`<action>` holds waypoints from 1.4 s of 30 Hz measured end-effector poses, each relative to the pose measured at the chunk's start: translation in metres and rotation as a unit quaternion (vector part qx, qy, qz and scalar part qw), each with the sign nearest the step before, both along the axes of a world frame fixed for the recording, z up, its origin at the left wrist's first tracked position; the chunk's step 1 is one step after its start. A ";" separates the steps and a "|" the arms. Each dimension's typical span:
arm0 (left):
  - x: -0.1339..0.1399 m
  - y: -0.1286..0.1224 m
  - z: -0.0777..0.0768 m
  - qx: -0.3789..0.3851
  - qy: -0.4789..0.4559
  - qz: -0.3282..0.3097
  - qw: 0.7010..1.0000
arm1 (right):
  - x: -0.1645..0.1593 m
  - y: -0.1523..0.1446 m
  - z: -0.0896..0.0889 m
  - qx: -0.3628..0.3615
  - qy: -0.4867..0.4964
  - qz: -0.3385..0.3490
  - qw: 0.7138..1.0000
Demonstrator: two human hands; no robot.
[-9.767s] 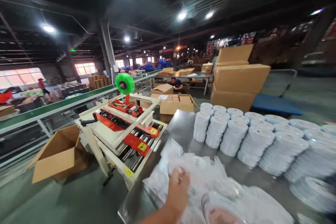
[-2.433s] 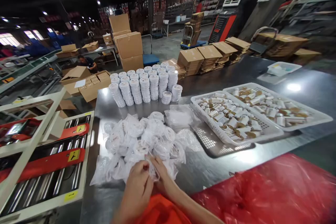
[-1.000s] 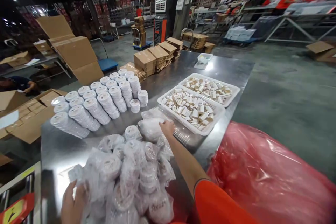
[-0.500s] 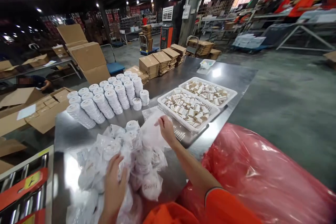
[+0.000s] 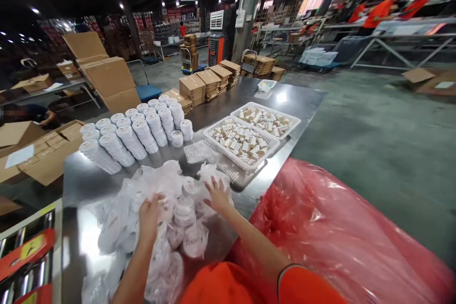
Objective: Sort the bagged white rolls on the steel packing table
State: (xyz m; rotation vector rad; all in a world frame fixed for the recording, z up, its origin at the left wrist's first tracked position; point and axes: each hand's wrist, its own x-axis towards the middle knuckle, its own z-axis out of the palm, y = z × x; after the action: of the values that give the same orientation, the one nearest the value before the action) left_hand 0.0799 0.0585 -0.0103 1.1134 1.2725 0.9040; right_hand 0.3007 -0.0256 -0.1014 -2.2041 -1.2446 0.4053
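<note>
A heap of clear plastic bags (image 5: 119,218) with white round items inside covers the near part of the metal table. My left hand (image 5: 150,213) is at the middle of this heap, its fingers bent and closed on a crinkled plastic bag (image 5: 162,180); its fingertips are partly hidden. To the right, my right hand (image 5: 218,195) lies with fingers spread against another crumpled bag (image 5: 213,174), not gripping it. Between the hands sit stacked white discs (image 5: 184,213) in clear wrap. Nearer me is a wrapped disc (image 5: 195,241) with dark lettering.
Rows of stacked white discs (image 5: 142,130) stand at the back left. Two white baskets (image 5: 245,164) hold many small white-and-tan pieces. Folded cartons (image 5: 210,83) line the far edge. A large red plastic bag (image 5: 331,228) bulges at the right; a roller conveyor (image 5: 28,256) lies left.
My right hand has let go of a clear bag and spread its fingers lower down. Plastic now spreads higher beside my left hand, whose fingers have closed. The view has shifted right.
</note>
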 end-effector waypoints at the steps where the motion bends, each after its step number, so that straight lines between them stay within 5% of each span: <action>1: -0.013 0.001 0.002 -0.032 -0.031 0.031 0.999 | 0.004 -0.005 -0.016 -0.013 0.011 -0.022 1.000; 5: -0.056 -0.003 0.017 -0.127 -0.112 0.127 0.977 | 0.031 -0.007 -0.043 -0.005 0.052 -0.057 0.997; 11: -0.072 -0.026 0.033 -0.154 -0.158 0.165 0.961 | 0.061 0.041 0.000 0.046 0.114 -0.084 0.989; 17: -0.062 -0.040 0.043 -0.149 -0.252 0.214 0.932 | -0.057 0.028 0.057 0.084 0.284 0.084 0.951; 19: -0.060 -0.043 0.040 -0.131 -0.253 0.219 0.933 | -0.104 0.012 0.067 0.036 0.406 0.139 0.902; 21: -0.062 -0.048 0.034 -0.113 -0.240 0.214 0.940 | -0.135 0.004 0.073 -0.005 0.617 0.116 0.778; 23: -0.068 -0.055 0.025 -0.108 -0.224 0.210 0.945 | -0.150 0.003 0.076 0.010 0.712 0.061 0.700; 25: -0.077 -0.063 0.018 -0.077 -0.172 0.262 0.946 | -0.154 0.006 0.079 0.051 0.704 0.037 0.707; 27: -0.086 -0.074 0.014 0.054 -0.020 0.326 0.944 | -0.153 0.008 0.083 0.071 0.684 0.051 0.724; 28: -0.089 -0.080 0.013 0.136 0.080 0.317 0.935 | -0.153 0.008 0.084 0.081 0.668 0.062 0.737; 30: -0.089 -0.089 0.016 0.236 0.228 0.197 0.924 | -0.156 0.006 0.087 0.098 0.623 0.093 0.771; 32: -0.082 -0.094 0.018 0.200 0.238 0.033 0.950 | -0.160 0.003 0.089 0.104 0.583 0.136 0.794; 35: -0.073 -0.091 0.015 0.091 0.156 -0.074 0.981 | -0.163 0.000 0.089 0.087 0.591 0.195 0.778; 39: -0.097 -0.074 0.009 0.063 0.144 -0.085 0.984 | -0.147 0.010 0.083 0.046 0.607 0.250 0.753; 42: -0.142 -0.061 0.020 0.114 0.323 0.019 0.939 | -0.123 0.036 0.075 0.016 0.545 0.289 0.787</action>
State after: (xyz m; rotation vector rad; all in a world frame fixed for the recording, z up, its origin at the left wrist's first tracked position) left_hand -0.0620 -0.0023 0.0101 1.6604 1.7510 0.7463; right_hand 0.1777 0.0104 -0.0264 -1.0566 -1.1174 1.5937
